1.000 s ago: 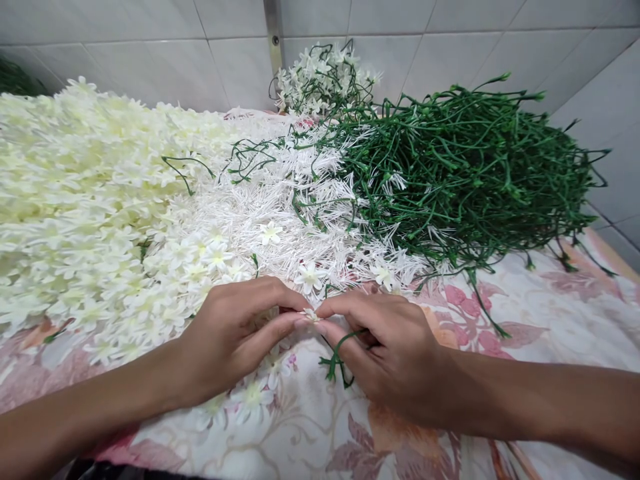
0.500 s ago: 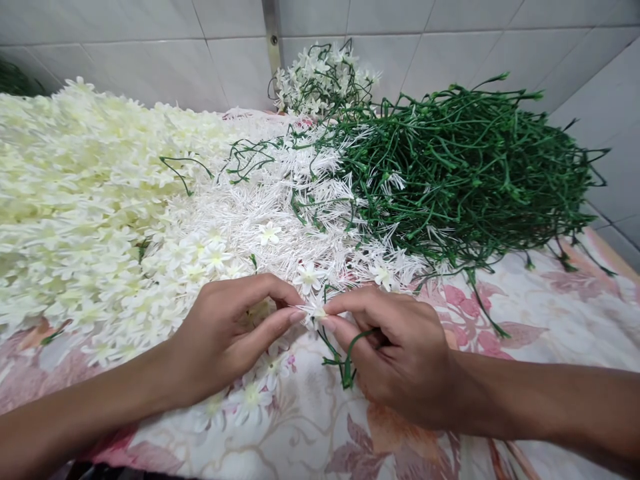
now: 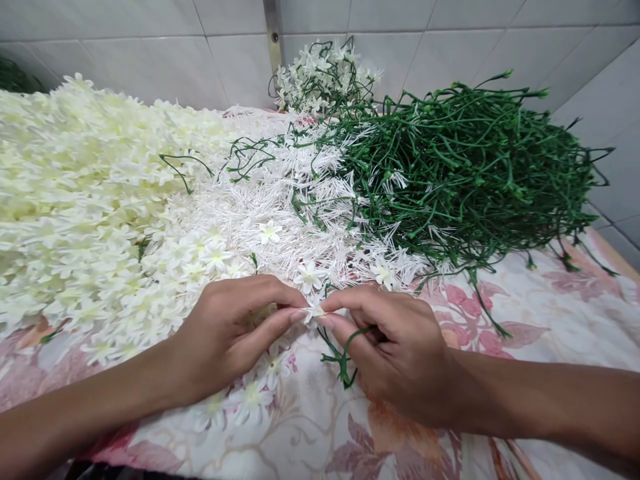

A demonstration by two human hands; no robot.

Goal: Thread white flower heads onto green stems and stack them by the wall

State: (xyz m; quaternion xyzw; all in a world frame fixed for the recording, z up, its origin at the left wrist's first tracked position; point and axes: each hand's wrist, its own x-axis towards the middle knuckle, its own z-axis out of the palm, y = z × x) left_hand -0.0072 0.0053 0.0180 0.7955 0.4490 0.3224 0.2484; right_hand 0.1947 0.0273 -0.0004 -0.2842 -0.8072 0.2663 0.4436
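Between my two hands is a small white artificial flower [image 3: 314,311], pinched from both sides. My left hand [image 3: 240,333] is closed, thumb and forefinger tips on the flower's left side, where thin white stamen threads seem to show. My right hand [image 3: 395,347] pinches the flower's right side with thumb and forefinger. A green plastic stem [image 3: 344,360] with branched ends hangs by my right hand's curled fingers, partly hidden by them. Just beyond my fingertips lie a loose white flower [image 3: 309,276] and another flower head [image 3: 384,275].
Cream-white flower heads [image 3: 75,200] are heaped on the left. White stamen pieces [image 3: 240,213] spread across the middle, and green stems [image 3: 470,167] pile up on the right. A bunch of assembled flowers [image 3: 325,80] stands by the tiled wall [image 3: 140,67]. Floral cloth [image 3: 300,427] lies underneath.
My fingertips have drawn slightly closer together at the flower, and the white threads now stick out less. The piles are unchanged.
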